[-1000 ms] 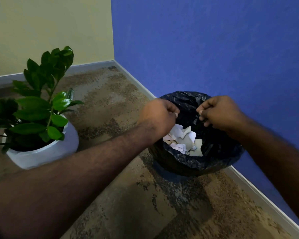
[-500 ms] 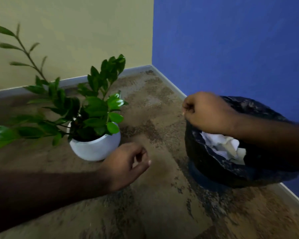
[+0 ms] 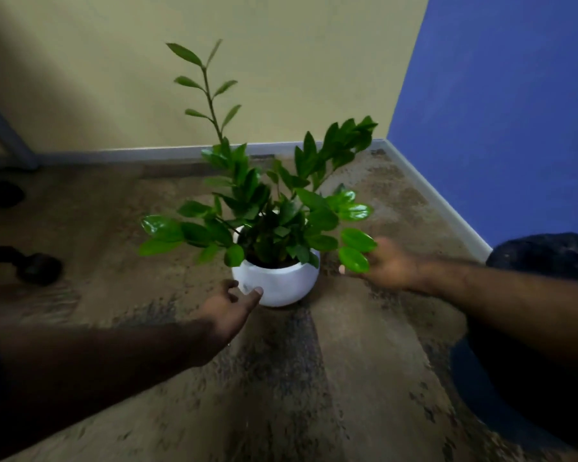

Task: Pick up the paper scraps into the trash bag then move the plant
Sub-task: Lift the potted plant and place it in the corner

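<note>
A green leafy plant (image 3: 267, 208) grows in a round white pot (image 3: 281, 285) standing on the carpet in the middle of the view. My left hand (image 3: 229, 306) is open at the pot's lower left side, thumb tip touching or nearly touching the white wall. My right hand (image 3: 386, 265) is open to the right of the pot, partly behind two glossy leaves, a short gap from the pot. The black trash bag (image 3: 548, 255) sits at the right edge behind my right forearm; its contents are hidden.
The carpet (image 3: 314, 378) runs to a grey baseboard (image 3: 427, 191) where the beige and blue walls meet in a corner behind the plant. Dark chair casters (image 3: 37, 268) stand at the left edge.
My view has swung left from the trash bag to the plant. Both hands have left the bag's rim and moved to either side of the white pot, fingers now spread.
</note>
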A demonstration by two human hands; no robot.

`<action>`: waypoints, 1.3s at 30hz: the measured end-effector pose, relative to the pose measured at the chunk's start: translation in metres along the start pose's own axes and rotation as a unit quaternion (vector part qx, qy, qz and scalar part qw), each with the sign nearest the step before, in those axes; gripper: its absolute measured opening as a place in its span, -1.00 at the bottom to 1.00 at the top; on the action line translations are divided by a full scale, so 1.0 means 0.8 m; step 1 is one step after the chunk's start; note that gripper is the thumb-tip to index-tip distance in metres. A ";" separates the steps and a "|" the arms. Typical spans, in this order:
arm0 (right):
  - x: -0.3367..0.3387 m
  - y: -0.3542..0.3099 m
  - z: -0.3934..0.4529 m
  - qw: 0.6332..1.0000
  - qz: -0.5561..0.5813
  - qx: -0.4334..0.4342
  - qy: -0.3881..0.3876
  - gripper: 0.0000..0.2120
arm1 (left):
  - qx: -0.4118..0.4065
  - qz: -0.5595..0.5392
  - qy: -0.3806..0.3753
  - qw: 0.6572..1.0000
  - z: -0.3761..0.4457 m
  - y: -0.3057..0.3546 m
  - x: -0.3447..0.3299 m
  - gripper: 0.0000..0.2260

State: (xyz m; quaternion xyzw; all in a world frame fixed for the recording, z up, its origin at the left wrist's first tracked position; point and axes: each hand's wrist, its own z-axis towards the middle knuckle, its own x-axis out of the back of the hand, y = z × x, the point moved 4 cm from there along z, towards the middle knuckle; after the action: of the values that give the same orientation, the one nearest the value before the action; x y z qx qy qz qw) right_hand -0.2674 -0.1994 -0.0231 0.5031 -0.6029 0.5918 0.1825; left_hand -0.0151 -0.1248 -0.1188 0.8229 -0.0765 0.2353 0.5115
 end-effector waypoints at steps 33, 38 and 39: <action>-0.204 -0.001 0.088 0.769 0.613 -0.150 0.104 -0.64 | 0.019 -0.299 -0.123 0.946 0.064 0.011 -0.031 -0.76; -0.205 0.001 0.092 0.762 0.618 -0.147 0.128 -0.36 | 0.006 -0.299 -0.111 0.948 0.067 0.014 -0.031 -0.80; -0.205 0.000 0.093 0.763 0.612 -0.152 0.141 -0.30 | 0.007 -0.300 -0.109 0.948 0.067 0.018 -0.030 -0.79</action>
State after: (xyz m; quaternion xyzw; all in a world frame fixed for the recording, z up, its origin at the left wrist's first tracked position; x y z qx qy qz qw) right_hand -0.1692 -0.2024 -0.1738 -0.0964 -0.8323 0.5424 -0.0610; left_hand -0.0247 -0.1808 -0.1380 0.8320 0.1210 -0.0194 0.5411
